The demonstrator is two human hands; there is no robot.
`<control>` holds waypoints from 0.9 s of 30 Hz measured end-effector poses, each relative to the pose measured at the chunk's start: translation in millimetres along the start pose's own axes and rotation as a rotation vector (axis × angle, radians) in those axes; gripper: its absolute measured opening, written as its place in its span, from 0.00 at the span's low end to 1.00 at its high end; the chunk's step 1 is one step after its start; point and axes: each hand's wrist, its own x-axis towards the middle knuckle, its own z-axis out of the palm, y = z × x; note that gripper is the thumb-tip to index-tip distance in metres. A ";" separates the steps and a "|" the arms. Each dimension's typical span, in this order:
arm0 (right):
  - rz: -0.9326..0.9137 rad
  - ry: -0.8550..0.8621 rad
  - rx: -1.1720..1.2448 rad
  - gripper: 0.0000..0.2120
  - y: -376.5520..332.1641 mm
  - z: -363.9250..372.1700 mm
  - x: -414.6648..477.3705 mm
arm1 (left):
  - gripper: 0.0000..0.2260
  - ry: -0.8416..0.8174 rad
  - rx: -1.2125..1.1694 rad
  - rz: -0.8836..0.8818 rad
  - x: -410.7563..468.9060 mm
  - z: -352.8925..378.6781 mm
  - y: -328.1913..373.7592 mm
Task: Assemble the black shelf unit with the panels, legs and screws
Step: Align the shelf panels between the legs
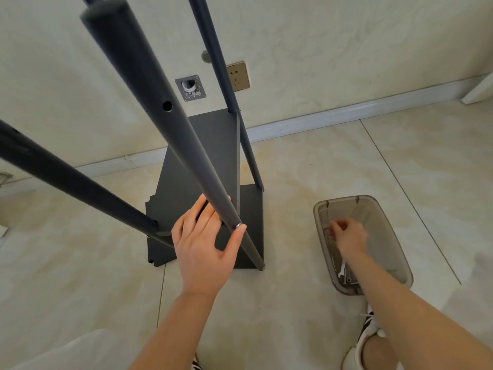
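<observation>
Two hands, one joint. L hand [202, 249] clasping near leg [149, 97], thumb beside silver screw [238, 225], against upright black panel [213, 145] on floor [293, 303]; R hand [349, 237] curled in bin [408, 273], pinch contents unclear. Hold leg steady, hole lined up w/ panel, before driving next screw.

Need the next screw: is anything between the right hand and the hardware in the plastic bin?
Nothing visible does. The right hand is inside the lidless bin, near the wrench on its floor.
</observation>
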 end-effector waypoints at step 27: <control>-0.326 -0.464 0.192 0.03 -152.2 55.3 -165.1 | 0.24 -0.196 0.008 -0.152 -0.3 -23.3 14.3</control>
